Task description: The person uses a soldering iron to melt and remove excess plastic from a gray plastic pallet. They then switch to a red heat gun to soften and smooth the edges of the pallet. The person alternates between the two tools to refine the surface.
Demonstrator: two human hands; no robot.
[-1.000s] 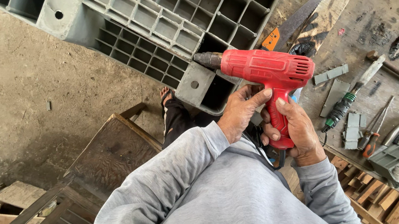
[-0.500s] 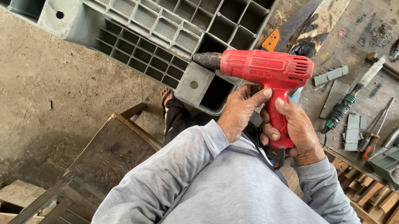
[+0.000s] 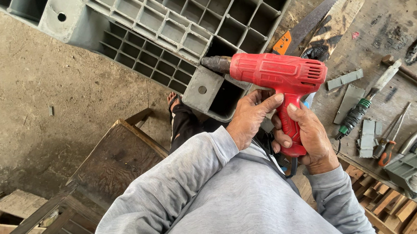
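Drill (image 3: 279,72): one; hands: two.

head-worn view, steeply downward, close over hands (image 3: 277,125)

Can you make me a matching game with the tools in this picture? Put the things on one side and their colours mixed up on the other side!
Things:
1. drill
2. plastic pallet
3. screwdriver handle
4. saw handle

Colours:
A. orange
B. red
C. grey
D. black and green

Right pairs: 1-B, 2-C, 3-D, 4-A.

The right hand grips the drill's handle, and the left hand touches it just under the body.
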